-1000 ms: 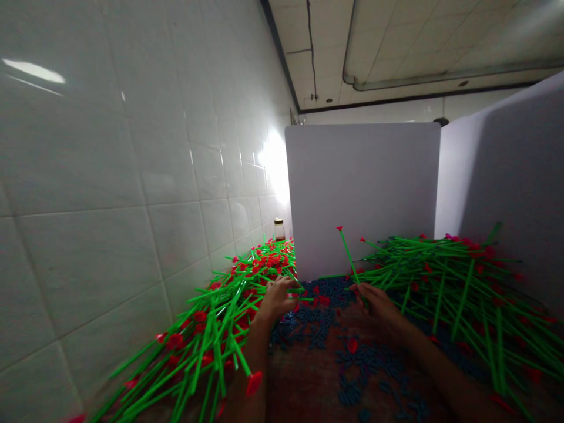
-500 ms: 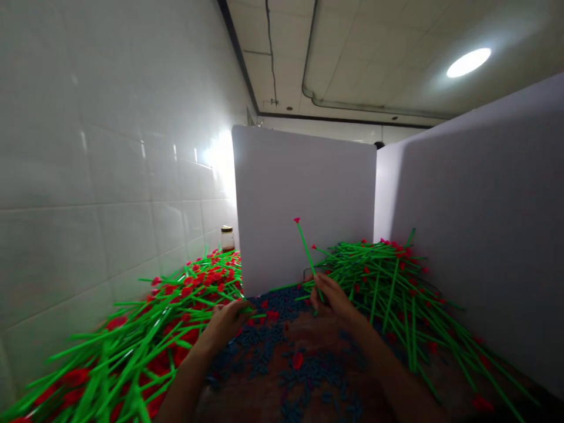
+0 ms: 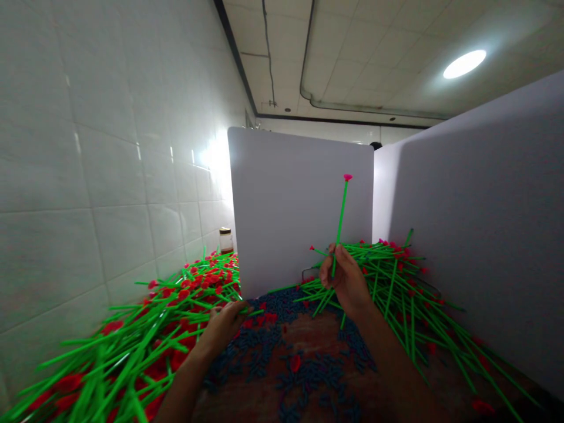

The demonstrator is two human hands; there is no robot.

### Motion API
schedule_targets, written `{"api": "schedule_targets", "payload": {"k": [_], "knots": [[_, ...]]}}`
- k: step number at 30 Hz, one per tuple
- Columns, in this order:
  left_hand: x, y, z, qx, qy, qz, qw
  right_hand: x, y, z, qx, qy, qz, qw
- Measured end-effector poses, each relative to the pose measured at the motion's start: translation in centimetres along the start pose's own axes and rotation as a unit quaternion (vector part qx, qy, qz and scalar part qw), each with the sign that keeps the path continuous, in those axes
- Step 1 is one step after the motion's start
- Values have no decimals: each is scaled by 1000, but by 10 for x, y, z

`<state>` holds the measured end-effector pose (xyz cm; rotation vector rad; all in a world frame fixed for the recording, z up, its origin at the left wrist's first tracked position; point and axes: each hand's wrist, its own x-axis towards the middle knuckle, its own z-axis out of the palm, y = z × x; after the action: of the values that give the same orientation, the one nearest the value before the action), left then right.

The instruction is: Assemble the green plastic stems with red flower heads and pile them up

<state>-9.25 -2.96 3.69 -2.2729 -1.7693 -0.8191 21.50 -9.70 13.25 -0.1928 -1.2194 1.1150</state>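
Observation:
My right hand (image 3: 346, 279) pinches a green stick (image 3: 341, 214) with a pink-red cap at its top; the stick stands almost upright in front of the grey panel. At the right edge of the left heap of green sticks with red caps (image 3: 176, 317), my left hand (image 3: 227, 323) has its fingers closed around something green, mostly hidden. Another heap of green sticks (image 3: 392, 282) lies behind and to the right of my right hand. Small dark blue pieces (image 3: 264, 346) and a few loose red caps (image 3: 295, 363) are scattered between my arms.
A grey panel (image 3: 299, 205) stands across the back, and a second one (image 3: 476, 223) runs along the right. White tiled wall (image 3: 53, 247) is on the left. A lidded jar (image 3: 226, 241) stands behind the left heap.
My right hand has moved up and to the right with the stick, which has swung from leaning left to nearly upright. My left hand has barely moved.

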Motion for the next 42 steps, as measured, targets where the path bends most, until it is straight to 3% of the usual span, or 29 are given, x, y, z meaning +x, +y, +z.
{"api": "schedule_targets", "payload": {"k": [4,8,11,13,14,18,24,30,35,38,42], "knots": [[0,0,1,-6,3,1,1000,6,-10,1,-6,-13,14,1000],[-4,10,-4,-12,33,7,999,26,-7,-13,20,20,39,999],[-8,22,-10,-18,55,18,998,27,29,-25,-12,-56,162,985],[-10,29,-12,-19,66,28,997,17,67,-34,-96,-129,240,957],[-11,33,-12,-21,70,32,997,11,86,-38,-156,-150,243,946],[-15,46,-10,-39,64,53,996,-10,134,-59,-309,-199,166,915],[-14,66,1,-56,17,98,993,-22,124,-69,-326,-310,215,867],[-16,83,8,-15,38,152,988,-33,133,-56,-314,-377,215,844],[-20,89,8,29,63,147,987,-38,149,-57,-359,-362,185,841],[-22,90,7,48,62,139,987,-39,154,-58,-416,-319,139,840],[-23,90,7,97,43,145,984,-40,156,-54,-486,-292,107,817]]}}
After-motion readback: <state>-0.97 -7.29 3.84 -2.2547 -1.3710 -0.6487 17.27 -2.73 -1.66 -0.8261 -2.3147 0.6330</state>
